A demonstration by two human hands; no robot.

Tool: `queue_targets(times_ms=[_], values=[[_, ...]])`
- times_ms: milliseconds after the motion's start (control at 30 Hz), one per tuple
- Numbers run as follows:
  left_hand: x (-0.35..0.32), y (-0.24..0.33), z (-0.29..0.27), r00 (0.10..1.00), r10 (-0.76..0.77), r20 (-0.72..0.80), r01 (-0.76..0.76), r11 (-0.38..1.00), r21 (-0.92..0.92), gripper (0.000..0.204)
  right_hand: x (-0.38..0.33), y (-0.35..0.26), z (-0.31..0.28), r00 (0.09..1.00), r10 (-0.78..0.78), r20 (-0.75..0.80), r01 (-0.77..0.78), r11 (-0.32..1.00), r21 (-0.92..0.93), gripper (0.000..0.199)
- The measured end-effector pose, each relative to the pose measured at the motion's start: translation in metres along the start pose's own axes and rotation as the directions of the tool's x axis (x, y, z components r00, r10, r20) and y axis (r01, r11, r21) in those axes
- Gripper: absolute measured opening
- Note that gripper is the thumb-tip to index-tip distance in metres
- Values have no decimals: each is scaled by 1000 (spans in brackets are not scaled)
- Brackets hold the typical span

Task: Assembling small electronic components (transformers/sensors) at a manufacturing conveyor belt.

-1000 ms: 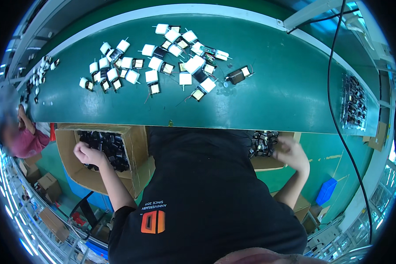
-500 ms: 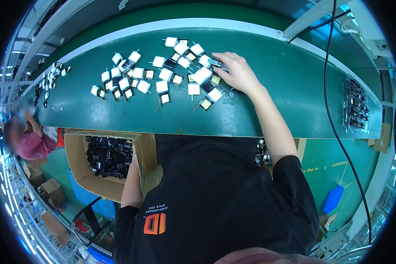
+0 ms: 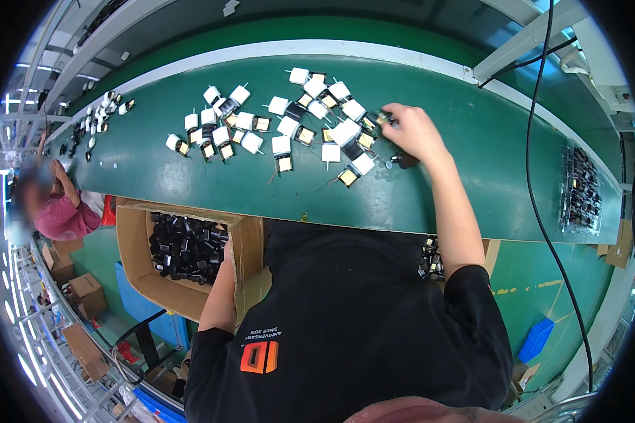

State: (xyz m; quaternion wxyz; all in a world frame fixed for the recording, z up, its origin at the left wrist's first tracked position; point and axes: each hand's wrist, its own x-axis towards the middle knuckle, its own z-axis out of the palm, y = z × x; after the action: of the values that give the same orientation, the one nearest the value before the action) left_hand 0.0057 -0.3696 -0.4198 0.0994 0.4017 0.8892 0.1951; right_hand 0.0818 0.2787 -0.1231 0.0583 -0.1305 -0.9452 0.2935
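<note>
Over the green workbench [image 3: 473, 204], my right hand [image 3: 415, 134] pinches a small dark component [image 3: 383, 118] with a pale top between thumb and fingertips. It is just right of a cluster of white cylinders with thin shafts, joined to dark and gold blocks, such as this white cylinder [image 3: 345, 132]. Below that hand, a black piece [image 3: 404, 161] lies on the bench. My left forearm [image 3: 221, 296] reaches down along the right side of an open cardboard box [image 3: 135, 271]. The box wall hides the left fingers. Many black parts [image 3: 189, 247] fill the box.
A second group of white cylinders [image 3: 208, 116] lies to the left, with more at the far left. A clear tray of dark parts [image 3: 581, 187] sits at the right end. A black cable [image 3: 533, 162] hangs down at right. Another person [image 3: 67, 208] works at far left.
My right hand has drawn slightly right, away from the cluster, with the dark component in its fingertips. The black piece beneath it now shows. The whole view has shifted slightly.
</note>
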Motion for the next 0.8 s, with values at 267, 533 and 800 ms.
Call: queue_targets(times_ms=[267, 533, 800], values=[[164, 10, 44, 991, 103, 91, -111, 989, 96, 35, -24, 8, -6, 919, 392, 28, -109, 187, 976, 36], [22, 34, 35, 973, 84, 213, -127, 972, 197, 35, -62, -61, -17, 999, 19, -30, 35, -599, 800, 61], [92, 103, -101, 656, -635, -409, 674, 736, -60, 53, -74, -62, 0, 988, 137, -65, 106, -321, 941, 50]])
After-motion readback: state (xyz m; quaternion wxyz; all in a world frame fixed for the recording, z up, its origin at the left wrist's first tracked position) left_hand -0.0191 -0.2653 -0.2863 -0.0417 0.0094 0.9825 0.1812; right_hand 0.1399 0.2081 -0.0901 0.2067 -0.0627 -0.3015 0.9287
